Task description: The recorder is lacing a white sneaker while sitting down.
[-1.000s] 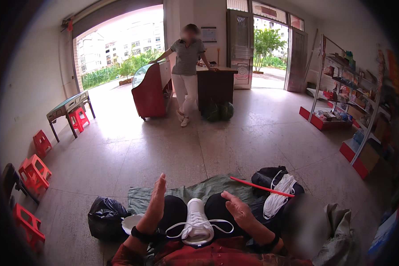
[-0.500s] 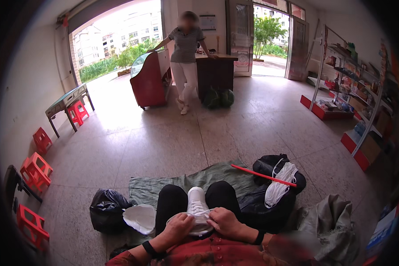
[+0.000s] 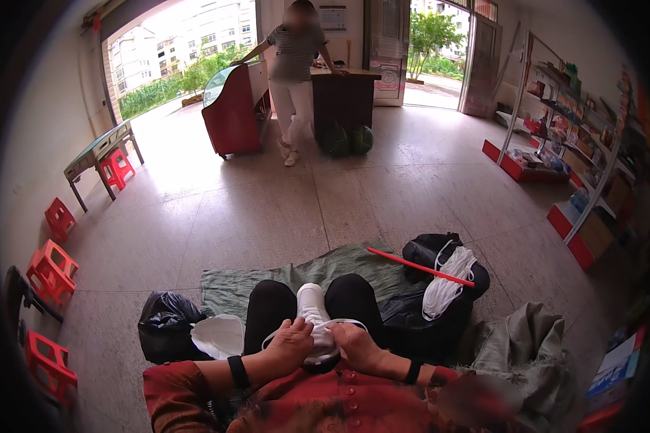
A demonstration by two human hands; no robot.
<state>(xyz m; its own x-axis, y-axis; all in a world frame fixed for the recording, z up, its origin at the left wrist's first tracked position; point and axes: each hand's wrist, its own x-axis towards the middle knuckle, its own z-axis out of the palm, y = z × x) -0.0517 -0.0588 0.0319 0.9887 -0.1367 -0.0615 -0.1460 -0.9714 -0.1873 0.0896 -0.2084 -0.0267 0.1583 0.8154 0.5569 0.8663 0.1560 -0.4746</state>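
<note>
A white lace-up shoe [image 3: 310,303] stands between my knees, its toe pointing away from me. My left hand [image 3: 290,345] is closed at the left side of the shoe's opening, pinching a white shoelace [image 3: 351,322] whose loop shows beside the wrist. My right hand [image 3: 356,348] grips the lace on the other side, thumb and fingers together, with a loop curving above the knuckles. The shoe's heel end is partly hidden behind my hands. Left of my knee, another white shoe part [image 3: 218,337] lies against a black plastic bag [image 3: 167,326].
A bundle of white laces [image 3: 446,292] and a red stick [image 3: 419,266] rest on black bags at the right. Green cloth [image 3: 227,287] covers the floor ahead. Red stools [image 3: 53,270] line the left wall, shelves [image 3: 570,137] the right. A person [image 3: 293,86] stands by a counter.
My hands have drawn the lace into wider loops, and my left forearm has swung outward. The whole scene has shifted slightly up and left in the view.
</note>
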